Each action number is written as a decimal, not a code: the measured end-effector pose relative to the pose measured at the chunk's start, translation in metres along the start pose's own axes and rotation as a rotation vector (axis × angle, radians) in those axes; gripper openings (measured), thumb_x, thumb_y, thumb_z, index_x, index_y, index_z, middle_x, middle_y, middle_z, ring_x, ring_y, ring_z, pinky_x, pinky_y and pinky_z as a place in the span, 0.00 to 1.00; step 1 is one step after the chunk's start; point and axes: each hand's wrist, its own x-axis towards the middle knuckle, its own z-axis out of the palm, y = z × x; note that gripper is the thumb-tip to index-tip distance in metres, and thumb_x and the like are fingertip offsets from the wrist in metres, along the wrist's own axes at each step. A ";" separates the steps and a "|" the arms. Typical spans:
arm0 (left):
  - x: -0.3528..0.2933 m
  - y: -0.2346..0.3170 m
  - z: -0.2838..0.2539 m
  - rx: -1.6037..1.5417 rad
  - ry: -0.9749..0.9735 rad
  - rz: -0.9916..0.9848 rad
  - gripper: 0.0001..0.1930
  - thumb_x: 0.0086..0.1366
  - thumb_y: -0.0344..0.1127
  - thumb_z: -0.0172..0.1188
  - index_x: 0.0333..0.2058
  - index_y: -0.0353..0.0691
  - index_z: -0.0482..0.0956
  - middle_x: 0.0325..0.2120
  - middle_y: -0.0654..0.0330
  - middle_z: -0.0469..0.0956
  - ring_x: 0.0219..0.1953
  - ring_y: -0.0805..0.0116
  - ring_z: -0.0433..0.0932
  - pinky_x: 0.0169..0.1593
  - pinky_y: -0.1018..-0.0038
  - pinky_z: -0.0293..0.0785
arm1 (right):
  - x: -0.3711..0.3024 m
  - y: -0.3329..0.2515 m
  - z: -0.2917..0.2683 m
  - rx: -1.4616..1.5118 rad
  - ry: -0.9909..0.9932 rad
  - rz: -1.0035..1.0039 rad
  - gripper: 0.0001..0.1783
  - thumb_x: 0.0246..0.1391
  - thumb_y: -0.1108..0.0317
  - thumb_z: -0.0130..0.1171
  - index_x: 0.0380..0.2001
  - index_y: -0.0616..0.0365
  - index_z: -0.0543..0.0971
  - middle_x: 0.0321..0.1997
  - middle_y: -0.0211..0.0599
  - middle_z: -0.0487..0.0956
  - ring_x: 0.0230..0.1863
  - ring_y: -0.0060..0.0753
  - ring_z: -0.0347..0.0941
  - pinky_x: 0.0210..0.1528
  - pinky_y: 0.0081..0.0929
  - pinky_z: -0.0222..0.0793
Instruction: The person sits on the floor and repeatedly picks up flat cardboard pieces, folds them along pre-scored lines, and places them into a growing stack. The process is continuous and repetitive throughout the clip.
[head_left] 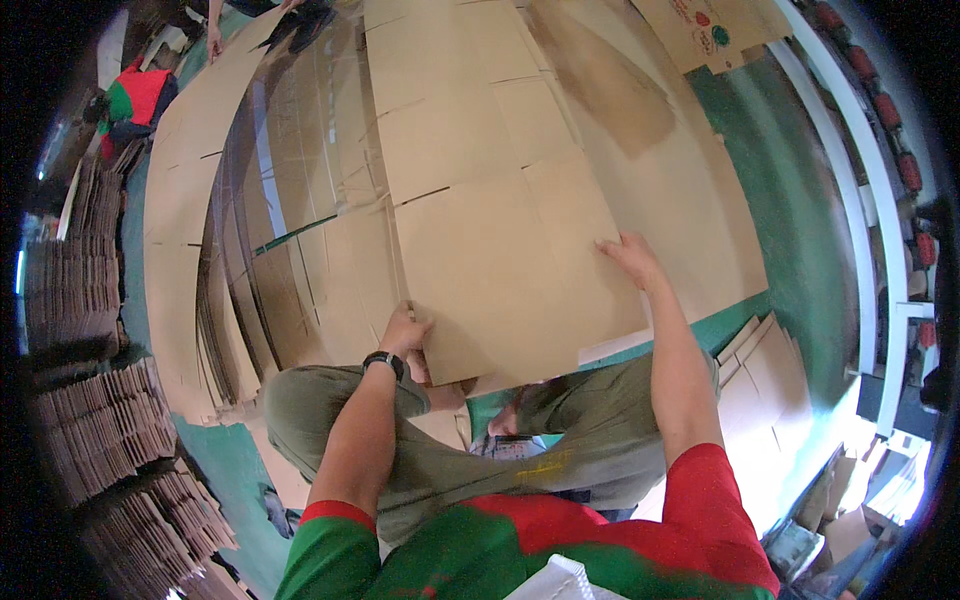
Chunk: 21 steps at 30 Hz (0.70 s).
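A long flat cardboard sheet, brown with slots and crease lines, stretches away from me over other sheets. My left hand is closed on its left edge near the closest corner, with a dark watch on the wrist. At the sheet's right edge, a little farther off, my right hand grips with the thumb side on top; the fingers beneath are partly hidden. The sheet's near edge sits just above my lap. To its left, more slotted cardboard sheets lie layered, some under a shiny, see-through glare.
Bundled cardboard stacks line the left side. Folded cardboard leans at my right on the green floor. A white metal frame with red rollers runs along the right. Another person is bent over at far left; another person's hand shows farther back.
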 end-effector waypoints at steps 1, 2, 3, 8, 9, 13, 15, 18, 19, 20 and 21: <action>-0.005 0.008 0.002 -0.017 -0.018 0.025 0.27 0.58 0.28 0.63 0.54 0.30 0.64 0.44 0.48 0.77 0.46 0.57 0.78 0.47 0.66 0.76 | 0.000 -0.010 -0.003 -0.083 0.058 -0.028 0.24 0.50 0.57 0.62 0.46 0.63 0.78 0.40 0.44 0.82 0.42 0.40 0.78 0.45 0.35 0.72; -0.010 0.015 0.006 -0.057 -0.027 0.054 0.27 0.58 0.28 0.63 0.55 0.30 0.64 0.45 0.48 0.77 0.46 0.57 0.78 0.47 0.66 0.76 | -0.001 -0.022 -0.008 -0.182 0.133 -0.014 0.26 0.50 0.57 0.62 0.47 0.64 0.77 0.41 0.46 0.82 0.44 0.42 0.78 0.46 0.36 0.71; -0.016 0.022 0.012 -0.076 -0.057 0.056 0.28 0.59 0.31 0.63 0.56 0.31 0.63 0.45 0.48 0.77 0.44 0.59 0.78 0.44 0.67 0.77 | -0.006 -0.037 -0.018 -0.209 0.125 -0.124 0.27 0.50 0.56 0.62 0.48 0.65 0.77 0.42 0.48 0.81 0.45 0.44 0.77 0.47 0.37 0.71; -0.035 0.066 0.048 -0.245 -0.387 0.191 0.31 0.62 0.38 0.63 0.59 0.35 0.60 0.47 0.52 0.75 0.42 0.62 0.78 0.40 0.68 0.80 | -0.042 -0.166 -0.098 -0.815 0.390 -0.439 0.26 0.50 0.54 0.61 0.43 0.67 0.77 0.38 0.54 0.80 0.38 0.45 0.78 0.42 0.41 0.72; -0.040 0.073 0.059 -0.269 -0.483 0.229 0.31 0.64 0.42 0.61 0.59 0.37 0.59 0.49 0.51 0.74 0.43 0.61 0.78 0.42 0.65 0.79 | -0.060 -0.191 -0.117 -0.792 0.443 -0.391 0.26 0.52 0.55 0.60 0.46 0.66 0.76 0.39 0.48 0.81 0.41 0.42 0.77 0.44 0.37 0.72; -0.035 0.113 0.096 -0.496 -0.770 0.209 0.39 0.65 0.61 0.52 0.63 0.39 0.54 0.52 0.48 0.71 0.50 0.55 0.75 0.51 0.54 0.75 | -0.144 -0.308 -0.211 -0.908 0.363 -0.422 0.24 0.55 0.56 0.59 0.48 0.62 0.76 0.35 0.32 0.80 0.37 0.28 0.75 0.41 0.27 0.71; -0.021 0.132 0.096 -0.816 -0.677 0.200 0.45 0.62 0.68 0.48 0.65 0.40 0.49 0.56 0.45 0.67 0.54 0.51 0.71 0.55 0.51 0.71 | -0.204 -0.345 -0.247 -0.998 0.497 -0.557 0.24 0.55 0.55 0.59 0.48 0.62 0.76 0.36 0.30 0.79 0.39 0.23 0.74 0.42 0.24 0.70; -0.005 0.155 0.105 -1.154 -0.609 0.267 0.51 0.59 0.74 0.46 0.67 0.41 0.42 0.60 0.42 0.59 0.59 0.46 0.65 0.59 0.48 0.66 | -0.308 -0.399 -0.288 -0.959 0.403 -0.438 0.25 0.58 0.53 0.58 0.50 0.62 0.75 0.41 0.30 0.78 0.43 0.20 0.72 0.47 0.23 0.67; 0.000 0.164 0.109 -1.236 -0.591 0.270 0.53 0.57 0.75 0.46 0.67 0.41 0.40 0.62 0.41 0.57 0.61 0.44 0.63 0.60 0.47 0.65 | -0.347 -0.416 -0.295 -1.137 0.447 -0.422 0.23 0.59 0.54 0.57 0.49 0.62 0.75 0.41 0.29 0.78 0.42 0.19 0.71 0.47 0.23 0.67; 0.003 0.177 0.116 -1.245 -0.621 0.296 0.60 0.53 0.79 0.46 0.68 0.40 0.34 0.64 0.38 0.51 0.64 0.41 0.56 0.63 0.45 0.58 | -0.384 -0.424 -0.299 -1.092 0.429 -0.408 0.22 0.60 0.54 0.56 0.48 0.62 0.75 0.40 0.28 0.78 0.42 0.18 0.71 0.47 0.22 0.67; 0.006 0.189 0.125 -1.288 -0.664 0.292 0.61 0.52 0.80 0.46 0.68 0.39 0.33 0.64 0.38 0.50 0.65 0.41 0.55 0.63 0.44 0.57 | -0.417 -0.429 -0.300 -1.042 0.413 -0.388 0.22 0.60 0.54 0.56 0.48 0.62 0.75 0.40 0.28 0.78 0.42 0.18 0.71 0.47 0.22 0.66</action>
